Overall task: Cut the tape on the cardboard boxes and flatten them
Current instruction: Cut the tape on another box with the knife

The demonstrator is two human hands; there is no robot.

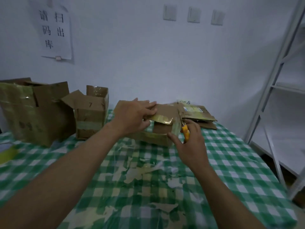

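Observation:
A small cardboard box (158, 138) with shiny tape on it lies at the middle of the table. My left hand (133, 117) grips its raised top flap (166, 113) from the left, thumb under and fingers over. My right hand (189, 142) holds a yellow-handled cutter (185, 131) at the box's right side, its tip by the taped edge. The blade itself is too small to make out.
Two open taped boxes stand at the back left, a large one (34, 111) and a smaller one (92, 114) marked 7. Flattened cardboard (198, 114) lies behind the small box. The checked tablecloth (231, 156) is torn in front. A white metal shelf (280, 90) stands at right.

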